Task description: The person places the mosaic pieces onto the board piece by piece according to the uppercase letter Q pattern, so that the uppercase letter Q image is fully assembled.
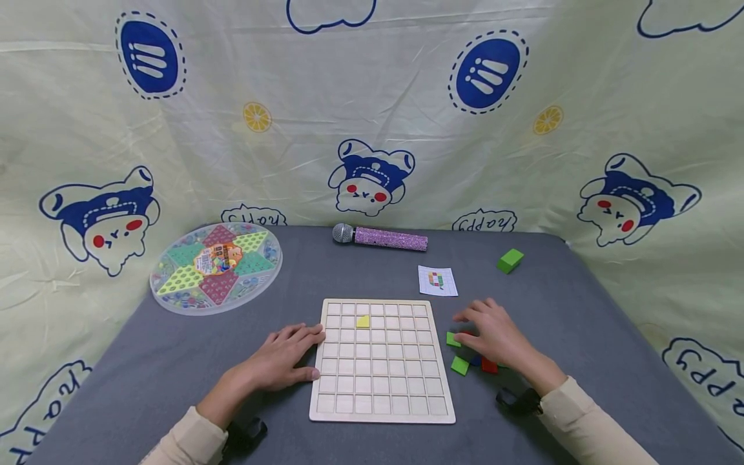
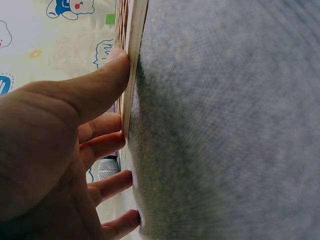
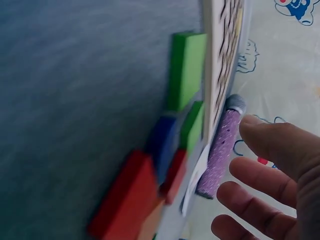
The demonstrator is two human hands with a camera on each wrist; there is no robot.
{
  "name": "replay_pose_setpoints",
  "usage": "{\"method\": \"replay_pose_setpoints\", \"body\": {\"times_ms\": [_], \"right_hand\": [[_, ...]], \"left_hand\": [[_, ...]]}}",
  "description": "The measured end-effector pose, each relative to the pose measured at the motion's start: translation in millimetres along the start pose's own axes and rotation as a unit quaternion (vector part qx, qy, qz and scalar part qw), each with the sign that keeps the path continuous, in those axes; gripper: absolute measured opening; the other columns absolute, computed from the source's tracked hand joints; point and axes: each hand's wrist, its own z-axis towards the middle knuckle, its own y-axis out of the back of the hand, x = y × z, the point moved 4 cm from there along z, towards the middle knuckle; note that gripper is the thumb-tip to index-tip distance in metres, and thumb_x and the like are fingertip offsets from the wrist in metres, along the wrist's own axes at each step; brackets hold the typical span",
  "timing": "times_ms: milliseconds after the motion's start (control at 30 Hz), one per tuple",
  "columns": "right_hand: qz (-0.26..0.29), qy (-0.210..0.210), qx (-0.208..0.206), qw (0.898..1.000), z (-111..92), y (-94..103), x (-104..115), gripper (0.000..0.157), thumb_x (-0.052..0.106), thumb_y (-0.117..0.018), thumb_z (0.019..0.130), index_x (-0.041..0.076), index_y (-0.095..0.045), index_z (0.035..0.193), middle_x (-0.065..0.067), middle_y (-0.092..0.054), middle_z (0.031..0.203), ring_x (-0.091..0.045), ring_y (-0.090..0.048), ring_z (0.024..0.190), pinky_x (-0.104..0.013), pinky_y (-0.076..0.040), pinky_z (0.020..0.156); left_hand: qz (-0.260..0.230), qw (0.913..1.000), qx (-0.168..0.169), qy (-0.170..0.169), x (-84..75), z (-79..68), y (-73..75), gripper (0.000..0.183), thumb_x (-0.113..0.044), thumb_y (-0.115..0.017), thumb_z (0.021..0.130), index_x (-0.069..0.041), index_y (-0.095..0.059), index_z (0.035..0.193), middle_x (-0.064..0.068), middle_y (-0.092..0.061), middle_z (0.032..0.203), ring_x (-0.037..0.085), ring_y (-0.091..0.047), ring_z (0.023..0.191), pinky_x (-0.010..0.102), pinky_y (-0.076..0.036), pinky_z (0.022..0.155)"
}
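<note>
Right hand (image 1: pixel 496 332) hovers over the coloured blocks (image 1: pixel 460 365), fingers parted, nothing in its grasp!
Left hand (image 1: pixel 285 358), fingers spread, touches the left edge of the wooden board (image 1: pixel 380 368) on the desk (image 1: pixel 552 290); a yellow piece (image 1: pixel 363 321) sits in its second row from the far side, the blocks just beyond its right edge.

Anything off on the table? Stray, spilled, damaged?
One mild oddity: a lone green block sits toward the back right, apart from the loose cluster of blocks by the right hand. Could be deliberate. No spill or damage visible; the hand hides part of the cluster.
</note>
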Motion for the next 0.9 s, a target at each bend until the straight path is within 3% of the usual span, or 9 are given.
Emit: {"method": "replay_pose_setpoints", "body": {"times_ms": [400,900], "right_hand": [[-0.017,-0.033,0.028,0.999,-11.6,-5.0,-16.2,0.029,0.029,-0.078,0.076,0.012,-0.072,0.098,-0.003,-0.06,0.093,-0.021,-0.045,0.088,-0.037,-0.034,0.074],[-0.029,-0.053,0.049,0.997,-11.8,-10.5,-22.1,0.027,0.029,-0.079,0.074,0.013,-0.072,0.095,0.0,-0.053,0.085,-0.019,-0.041,0.084,-0.034,-0.03,0.071]], "left_hand": [[0.001,1.0,0.0,0.003,-0.1,0.4,0.2,0.065,-0.043,-0.062,0.088,-0.014,-0.041,0.143,0.005,-0.034,0.152,0.036,-0.028,0.14,0.061,-0.024,0.103],[0.003,1.0,0.002,0.007,0.7,1.1,-0.6,0.065,-0.044,-0.061,0.089,-0.015,-0.041,0.143,0.004,-0.034,0.153,0.035,-0.027,0.14,0.061,-0.024,0.104]]}}
